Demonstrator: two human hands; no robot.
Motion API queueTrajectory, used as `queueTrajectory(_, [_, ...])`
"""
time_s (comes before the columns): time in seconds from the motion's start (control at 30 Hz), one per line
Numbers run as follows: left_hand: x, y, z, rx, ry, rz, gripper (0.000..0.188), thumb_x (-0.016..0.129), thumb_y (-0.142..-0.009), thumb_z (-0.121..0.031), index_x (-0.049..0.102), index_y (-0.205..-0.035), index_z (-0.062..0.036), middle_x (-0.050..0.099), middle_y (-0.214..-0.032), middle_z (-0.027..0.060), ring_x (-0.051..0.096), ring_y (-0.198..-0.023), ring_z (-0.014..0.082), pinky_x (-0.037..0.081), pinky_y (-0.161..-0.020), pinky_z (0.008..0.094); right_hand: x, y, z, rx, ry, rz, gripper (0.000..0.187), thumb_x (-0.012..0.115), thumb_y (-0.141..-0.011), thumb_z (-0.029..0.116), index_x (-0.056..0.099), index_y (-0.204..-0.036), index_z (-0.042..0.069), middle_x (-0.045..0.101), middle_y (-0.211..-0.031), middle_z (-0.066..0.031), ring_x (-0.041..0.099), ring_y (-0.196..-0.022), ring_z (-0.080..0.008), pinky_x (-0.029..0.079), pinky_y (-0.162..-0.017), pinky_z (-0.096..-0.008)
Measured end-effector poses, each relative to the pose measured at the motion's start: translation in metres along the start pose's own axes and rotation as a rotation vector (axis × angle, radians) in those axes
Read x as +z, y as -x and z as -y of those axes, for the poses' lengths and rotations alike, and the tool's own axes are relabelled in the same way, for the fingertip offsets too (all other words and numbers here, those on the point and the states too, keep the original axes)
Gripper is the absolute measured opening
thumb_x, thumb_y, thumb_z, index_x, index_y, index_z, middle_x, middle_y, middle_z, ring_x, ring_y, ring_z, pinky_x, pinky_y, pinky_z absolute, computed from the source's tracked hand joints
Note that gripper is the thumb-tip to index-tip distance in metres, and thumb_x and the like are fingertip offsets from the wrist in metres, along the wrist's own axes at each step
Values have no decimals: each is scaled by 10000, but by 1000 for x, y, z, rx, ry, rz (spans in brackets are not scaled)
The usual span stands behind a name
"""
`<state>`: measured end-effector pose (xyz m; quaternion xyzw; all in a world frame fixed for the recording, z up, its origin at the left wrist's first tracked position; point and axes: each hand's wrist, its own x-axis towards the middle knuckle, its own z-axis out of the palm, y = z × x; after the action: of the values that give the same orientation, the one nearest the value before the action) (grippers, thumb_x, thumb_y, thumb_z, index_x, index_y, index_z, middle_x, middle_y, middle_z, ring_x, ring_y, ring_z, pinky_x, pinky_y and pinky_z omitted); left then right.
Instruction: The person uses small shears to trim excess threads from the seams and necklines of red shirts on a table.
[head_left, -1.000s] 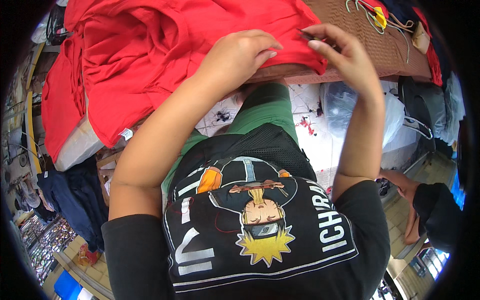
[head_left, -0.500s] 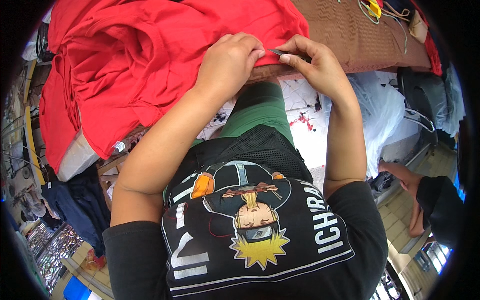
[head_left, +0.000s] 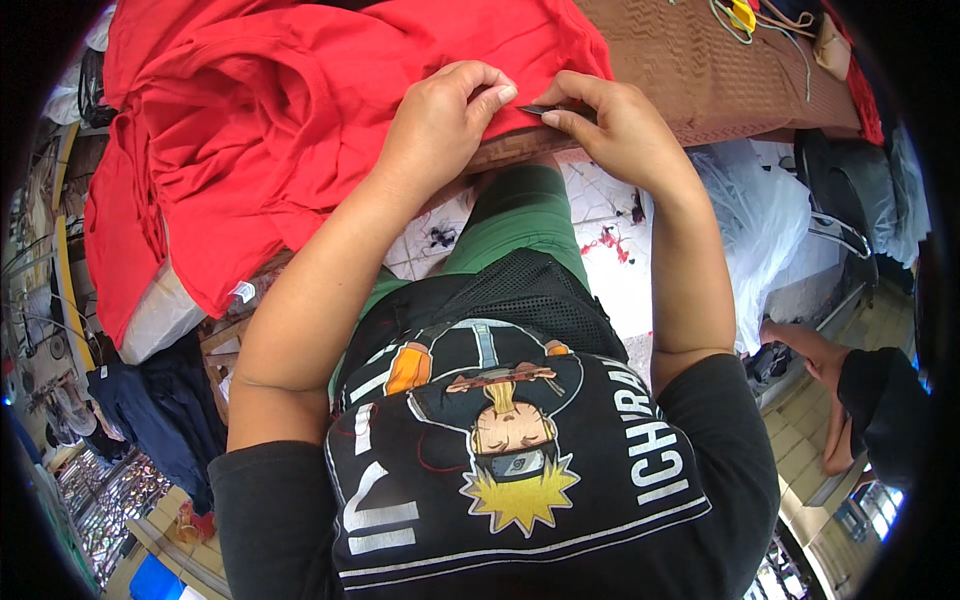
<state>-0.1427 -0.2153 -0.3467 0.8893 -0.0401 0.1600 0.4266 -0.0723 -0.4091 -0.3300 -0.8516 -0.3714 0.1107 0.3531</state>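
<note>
A red knit garment [head_left: 240, 120] lies bunched at the left and spread flatter toward the middle. Over its near edge, my left hand [head_left: 435, 118] is closed in a pinch, thumb against forefinger; whatever is between them is too small to make out. Just right of it, my right hand [head_left: 625, 135] grips a small dark pointed tool that looks like thread snips [head_left: 537, 109]. Its tip points left toward my left fingertips, a short gap away. The rest of the tool is mostly hidden inside my right fingers.
A brown cloth-covered work surface [head_left: 700, 70] carries cords and a yellow item [head_left: 742, 15] at the far right. Clear plastic bags [head_left: 745, 220] hang at the right, near another person's arm [head_left: 815, 365]. Dark blue cloth [head_left: 160, 400] hangs at the left. Thread scraps [head_left: 610, 243] litter the floor.
Both hands have shifted slightly left. My left hand has turned so its thumb-and-forefinger pinch shows more clearly. The small pointed tool has moved left along with my right hand.
</note>
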Motion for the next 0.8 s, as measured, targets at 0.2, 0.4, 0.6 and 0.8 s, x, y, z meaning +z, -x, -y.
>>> queueTrajectory(0.2, [-113, 9, -31, 28, 519, 512, 335, 557, -958, -192, 589, -681, -6, 621, -743, 88, 599, -700, 188, 474, -674, 299, -16, 11, 10, -30, 33, -93, 256, 700, -796, 169, 625, -1014, 57, 658, -929, -145, 642, -845, -351, 500, -748, -423])
queueTrajectory(0.4, [-95, 68, -5, 111, -310, 288, 345, 766, -731, -145, 581, -1006, -47, 581, -1031, 118, 564, -993, 283, 448, -869, 373, 8, 26, 8, 23, 326, -118, 498, 774, -689, 104, 575, -1145, 112, 550, -1163, -111, 618, -966, -342, 518, -796, -421])
queueTrajectory(0.6, [-89, 105, 26, 69, -553, 140, 304, 632, -751, -20, 592, -1050, -54, 590, -1040, 141, 566, -1013, 336, 454, -876, 424, 16, 12, 3, 4, 413, -81, 463, 761, -670, 118, 567, -1091, 115, 566, -1124, -98, 619, -978, -332, 513, -780, -450])
queueTrajectory(0.8, [-126, 89, -7, 52, -371, -10, 192, 541, -822, 33, 617, -992, -11, 614, -938, 127, 610, -932, 271, 467, -859, 331, -14, 28, 0, -12, 434, -155, 232, 663, -725, 111, 677, -956, 111, 678, -939, -106, 649, -912, -323, 516, -770, -444])
